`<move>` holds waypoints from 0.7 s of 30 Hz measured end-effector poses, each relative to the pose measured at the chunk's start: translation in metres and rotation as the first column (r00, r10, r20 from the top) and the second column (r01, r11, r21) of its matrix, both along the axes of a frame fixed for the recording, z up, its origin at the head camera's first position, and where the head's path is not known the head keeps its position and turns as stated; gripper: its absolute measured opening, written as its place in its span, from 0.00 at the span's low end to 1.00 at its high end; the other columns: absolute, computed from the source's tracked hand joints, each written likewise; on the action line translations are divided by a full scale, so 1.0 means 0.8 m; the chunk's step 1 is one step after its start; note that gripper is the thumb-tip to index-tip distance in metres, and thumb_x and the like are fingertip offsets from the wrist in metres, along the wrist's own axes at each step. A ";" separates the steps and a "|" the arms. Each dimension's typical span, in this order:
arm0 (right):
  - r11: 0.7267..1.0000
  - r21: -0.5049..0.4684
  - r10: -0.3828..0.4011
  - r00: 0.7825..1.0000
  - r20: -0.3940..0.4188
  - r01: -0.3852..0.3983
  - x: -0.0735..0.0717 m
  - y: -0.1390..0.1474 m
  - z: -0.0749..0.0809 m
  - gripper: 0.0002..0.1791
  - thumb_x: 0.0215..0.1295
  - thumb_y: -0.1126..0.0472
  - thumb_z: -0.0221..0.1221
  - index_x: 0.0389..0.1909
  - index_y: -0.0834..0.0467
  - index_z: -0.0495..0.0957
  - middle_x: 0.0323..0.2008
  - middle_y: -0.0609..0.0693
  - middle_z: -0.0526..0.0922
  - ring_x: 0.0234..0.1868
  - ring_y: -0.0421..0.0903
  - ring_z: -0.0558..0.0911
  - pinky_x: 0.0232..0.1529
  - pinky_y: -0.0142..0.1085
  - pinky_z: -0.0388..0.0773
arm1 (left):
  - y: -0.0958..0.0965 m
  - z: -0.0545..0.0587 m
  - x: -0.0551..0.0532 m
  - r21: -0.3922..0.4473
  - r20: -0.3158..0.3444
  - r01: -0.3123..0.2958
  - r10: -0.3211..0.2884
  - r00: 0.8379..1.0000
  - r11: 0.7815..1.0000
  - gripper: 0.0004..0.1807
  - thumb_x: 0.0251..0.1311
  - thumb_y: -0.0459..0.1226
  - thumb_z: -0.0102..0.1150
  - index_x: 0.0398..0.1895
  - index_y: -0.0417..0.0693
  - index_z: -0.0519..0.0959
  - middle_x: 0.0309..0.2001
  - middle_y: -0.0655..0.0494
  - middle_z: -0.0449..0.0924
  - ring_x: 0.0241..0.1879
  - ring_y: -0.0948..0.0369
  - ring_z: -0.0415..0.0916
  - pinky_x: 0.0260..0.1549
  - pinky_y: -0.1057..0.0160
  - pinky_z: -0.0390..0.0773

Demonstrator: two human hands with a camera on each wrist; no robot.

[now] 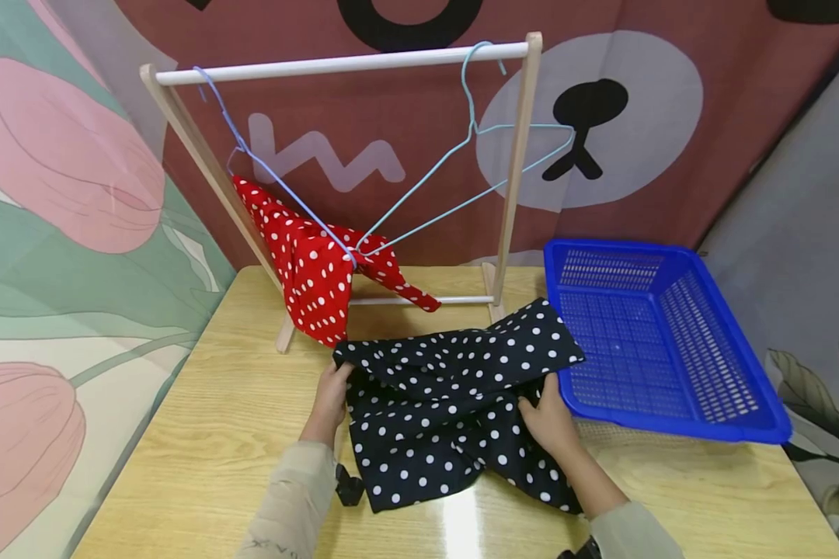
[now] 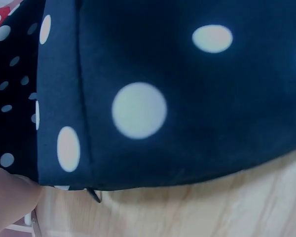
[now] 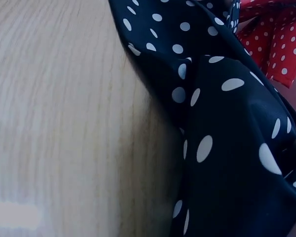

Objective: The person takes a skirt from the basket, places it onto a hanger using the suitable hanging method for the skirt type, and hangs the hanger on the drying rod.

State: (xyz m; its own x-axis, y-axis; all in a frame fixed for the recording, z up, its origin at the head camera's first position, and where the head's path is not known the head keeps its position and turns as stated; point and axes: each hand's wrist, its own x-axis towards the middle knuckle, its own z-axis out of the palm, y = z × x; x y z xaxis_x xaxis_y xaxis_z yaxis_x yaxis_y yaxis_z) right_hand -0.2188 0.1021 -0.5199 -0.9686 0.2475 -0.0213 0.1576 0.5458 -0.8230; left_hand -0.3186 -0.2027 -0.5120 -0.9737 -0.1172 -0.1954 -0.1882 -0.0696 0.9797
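Observation:
A black cloth with white polka dots (image 1: 447, 419) spreads in loose folds above the front of the table, between my two hands. My left hand (image 1: 331, 397) grips its left edge, with the fingers hidden under the fabric. At the right side, my right hand (image 1: 551, 418) pinches a fold, thumb on top and fingertips out of sight. Close up in the left wrist view, a stitched hem of the black cloth (image 2: 138, 64) runs past part of the left hand (image 2: 12, 200). The right wrist view shows the black cloth (image 3: 227, 123) bunched and hanging over the wooden surface.
Behind the cloth stands a rack with a white rail (image 1: 342, 64). On it hang a purple hanger (image 1: 273, 172) with a red polka-dot cloth (image 1: 315, 272) and a light-blue hanger (image 1: 426, 175) without clothing. A blue plastic basket (image 1: 741, 334) sits on the wooden table (image 1: 203, 435) at right.

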 end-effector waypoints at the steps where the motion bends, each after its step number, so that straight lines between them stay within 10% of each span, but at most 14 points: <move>1: 1.000 -0.004 -0.023 1.000 -0.015 0.023 0.000 0.001 -0.001 0.38 0.55 0.66 0.50 0.62 0.63 0.39 0.60 0.67 0.50 0.59 0.62 0.53 0.57 0.51 0.48 | 0.000 -0.001 0.000 0.000 0.003 -0.012 0.012 1.000 1.000 0.18 0.56 0.37 0.46 0.49 0.36 0.68 0.36 0.55 0.72 0.35 0.60 0.68 0.37 0.65 0.69; 12: 0.988 -0.010 -0.155 0.973 -0.172 0.155 -0.001 0.009 0.001 0.34 0.56 0.68 0.49 0.62 0.62 0.45 0.57 0.67 0.58 0.58 0.60 0.57 0.55 0.51 0.54 | 0.001 0.019 0.000 -0.006 0.033 0.026 -0.026 0.999 1.000 0.17 0.61 0.35 0.36 0.49 0.32 0.62 0.29 0.58 0.72 0.27 0.67 0.70 0.29 0.70 0.71; 16: 0.979 -0.036 -0.203 0.961 -0.188 0.200 -0.010 0.008 0.007 0.36 0.56 0.69 0.49 0.64 0.59 0.42 0.56 0.67 0.60 0.56 0.61 0.60 0.54 0.51 0.55 | -0.013 0.003 -0.016 0.024 -0.004 0.087 -0.087 0.996 0.996 0.14 0.61 0.35 0.37 0.45 0.34 0.65 0.28 0.53 0.74 0.26 0.63 0.73 0.26 0.66 0.73; 21: 0.961 -0.115 -0.273 0.932 -0.239 0.252 -0.029 0.005 0.017 0.44 0.55 0.71 0.50 0.65 0.53 0.32 0.56 0.65 0.61 0.55 0.59 0.63 0.54 0.49 0.57 | -0.085 -0.188 -0.136 0.061 -0.042 0.154 -0.152 0.987 0.986 0.12 0.57 0.43 0.48 0.38 0.45 0.71 0.27 0.49 0.74 0.24 0.55 0.74 0.20 0.58 0.72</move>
